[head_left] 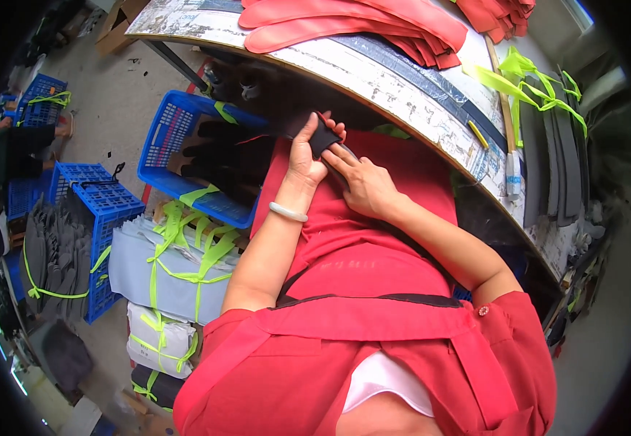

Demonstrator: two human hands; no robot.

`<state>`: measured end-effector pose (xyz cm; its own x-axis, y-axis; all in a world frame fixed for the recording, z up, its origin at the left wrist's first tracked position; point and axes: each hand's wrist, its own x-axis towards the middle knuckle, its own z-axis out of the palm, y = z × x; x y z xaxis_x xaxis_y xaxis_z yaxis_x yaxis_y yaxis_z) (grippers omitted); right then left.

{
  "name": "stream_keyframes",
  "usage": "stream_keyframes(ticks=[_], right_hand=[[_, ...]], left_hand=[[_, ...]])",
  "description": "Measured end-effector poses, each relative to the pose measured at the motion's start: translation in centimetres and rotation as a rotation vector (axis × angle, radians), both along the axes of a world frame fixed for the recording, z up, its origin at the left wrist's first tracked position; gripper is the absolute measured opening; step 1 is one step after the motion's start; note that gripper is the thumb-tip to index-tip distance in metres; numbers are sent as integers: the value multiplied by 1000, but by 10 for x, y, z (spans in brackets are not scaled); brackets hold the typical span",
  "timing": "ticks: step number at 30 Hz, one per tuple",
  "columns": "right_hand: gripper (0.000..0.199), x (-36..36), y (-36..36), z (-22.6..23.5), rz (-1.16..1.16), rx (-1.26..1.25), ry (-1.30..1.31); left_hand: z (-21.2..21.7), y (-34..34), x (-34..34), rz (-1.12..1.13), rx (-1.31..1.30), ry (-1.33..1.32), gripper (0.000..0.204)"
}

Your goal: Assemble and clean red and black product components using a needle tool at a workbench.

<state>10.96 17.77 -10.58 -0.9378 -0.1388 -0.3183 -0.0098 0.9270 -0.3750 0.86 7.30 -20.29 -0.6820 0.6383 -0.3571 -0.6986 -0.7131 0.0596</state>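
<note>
In front of my red apron (395, 174), both hands come together at a small dark piece of fabric (321, 138) with a reddish edge. My left hand (307, 154), a pale bangle on its wrist, is closed around it with the thumb on top. The fingertips of my right hand (366, 187) press on the piece's lower end, and a dark strip runs under that palm. Just left of my hands stands a blue plastic basket (154, 156) with long dark fabric pieces (217, 156) inside.
Coral-red fabric pieces (359, 18) lie stacked on the worn white table (373, 80), beside a yellow pen (478, 135) and a wooden-handled brush (513, 174). Grey strips (559, 160) hang at the right. Tied bundles (163, 265) and a blue crate (105, 196) stand at the left.
</note>
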Motion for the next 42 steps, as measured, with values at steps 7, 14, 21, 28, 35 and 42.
stream_keyframes(ticks=[7,14,21,28,35,42], right_hand=[[44,-26,4,-25,-26,-113,99],[41,-55,-2,-60,67,-45,149],[52,-46,1,-26,-60,-192,5],[45,-25,-1,-19,-64,-241,-15],[51,-38,-3,-37,-50,-262,44],[58,-62,-2,-32,-56,-219,-135]], left_hand=[[36,5,0,-16,-124,-77,26],[-8,4,-17,-20,-52,-16,24],[-4,5,-12,-27,63,42,24],[-14,3,-4,-17,-46,-5,20],[-6,-1,-10,-63,-39,-21,25],[-3,5,-4,-52,-38,-67,27]])
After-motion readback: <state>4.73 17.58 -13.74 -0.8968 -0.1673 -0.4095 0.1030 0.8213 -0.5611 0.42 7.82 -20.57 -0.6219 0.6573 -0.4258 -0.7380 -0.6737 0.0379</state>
